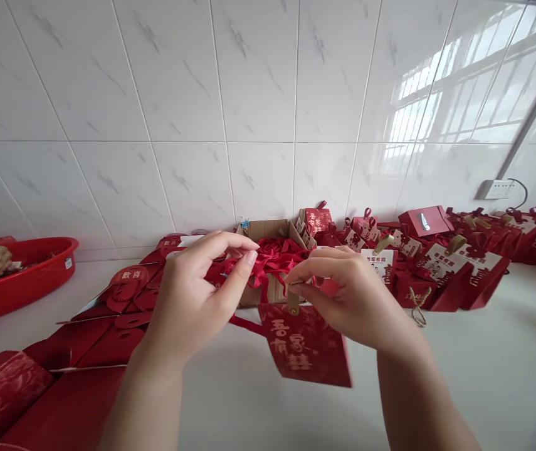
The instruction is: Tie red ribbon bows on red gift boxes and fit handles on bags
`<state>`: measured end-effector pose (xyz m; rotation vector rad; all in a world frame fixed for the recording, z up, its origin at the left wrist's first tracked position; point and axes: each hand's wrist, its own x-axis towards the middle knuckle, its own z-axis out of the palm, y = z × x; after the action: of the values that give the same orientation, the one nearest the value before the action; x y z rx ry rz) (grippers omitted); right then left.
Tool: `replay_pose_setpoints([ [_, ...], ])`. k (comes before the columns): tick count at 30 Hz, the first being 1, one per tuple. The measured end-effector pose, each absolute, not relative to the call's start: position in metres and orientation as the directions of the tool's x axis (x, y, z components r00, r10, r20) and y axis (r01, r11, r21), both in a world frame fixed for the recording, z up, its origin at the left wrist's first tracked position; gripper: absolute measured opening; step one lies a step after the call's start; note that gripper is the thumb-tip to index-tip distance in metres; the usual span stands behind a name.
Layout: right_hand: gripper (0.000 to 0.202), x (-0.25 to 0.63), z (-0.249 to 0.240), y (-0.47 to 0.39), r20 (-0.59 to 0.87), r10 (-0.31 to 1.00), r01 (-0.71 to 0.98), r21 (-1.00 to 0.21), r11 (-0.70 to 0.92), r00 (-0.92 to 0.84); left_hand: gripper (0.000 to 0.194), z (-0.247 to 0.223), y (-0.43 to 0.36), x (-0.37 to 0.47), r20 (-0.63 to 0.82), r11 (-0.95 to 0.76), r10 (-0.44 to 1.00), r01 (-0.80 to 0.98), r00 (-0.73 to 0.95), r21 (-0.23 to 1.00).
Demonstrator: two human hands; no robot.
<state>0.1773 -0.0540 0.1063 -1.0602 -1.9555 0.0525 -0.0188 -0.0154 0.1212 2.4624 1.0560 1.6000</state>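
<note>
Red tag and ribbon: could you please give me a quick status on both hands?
Left hand pinches red ribbon. Right hand grips red tag at its gold clasp. Cardboard box of ribbons close behind.

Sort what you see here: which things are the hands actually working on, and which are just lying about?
In hand:
- red tag, pinched by the right hand
- red ribbon, pulled by the left hand
- cardboard box of ribbons just behind

Lying about:
- red basin at far left
- flat red cutouts
- finished red gift bags on the right
- wall socket
</note>
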Motion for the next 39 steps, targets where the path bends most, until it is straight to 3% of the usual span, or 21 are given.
replay_pose_setpoints([
  [7,0.020,0.172,0.107,-0.059,0.722,0.641,0.639,-0.370,0.675,-0.260,0.008,0.120,-0.014,-0.018,0.798,-0.761,0.554,0.532,0.235,0.371],
  [14,0.012,0.186,0.114,-0.075,0.765,0.614,0.544,-0.437,0.716,-0.194,0.007,0.123,-0.015,-0.019,0.790,-0.753,0.563,0.543,0.241,0.371],
  [19,0.021,0.183,0.113,-0.072,0.711,0.641,0.601,-0.386,0.700,-0.290,0.006,0.124,-0.016,-0.019,0.784,-0.745,0.573,0.552,0.240,0.375],
  [23,0.024,0.185,0.110,-0.059,0.656,0.697,0.669,-0.381,0.637,-0.290,0.007,0.124,-0.016,-0.019,0.786,-0.738,0.574,0.560,0.229,0.376],
  [30,0.027,0.207,0.103,-0.042,0.599,0.800,0.794,-0.471,0.384,-0.031,0.007,0.125,-0.016,-0.020,0.790,-0.737,0.571,0.564,0.225,0.372],
  [37,0.011,0.214,0.105,-0.037,0.497,0.868,0.807,-0.513,0.293,0.000,0.006,0.123,-0.015,-0.019,0.801,-0.742,0.560,0.556,0.209,0.374],
  [39,0.015,0.213,0.105,-0.036,0.461,0.887,0.808,-0.529,0.260,0.017,0.007,0.123,-0.015,-0.019,0.802,-0.744,0.559,0.554,0.209,0.375],
])
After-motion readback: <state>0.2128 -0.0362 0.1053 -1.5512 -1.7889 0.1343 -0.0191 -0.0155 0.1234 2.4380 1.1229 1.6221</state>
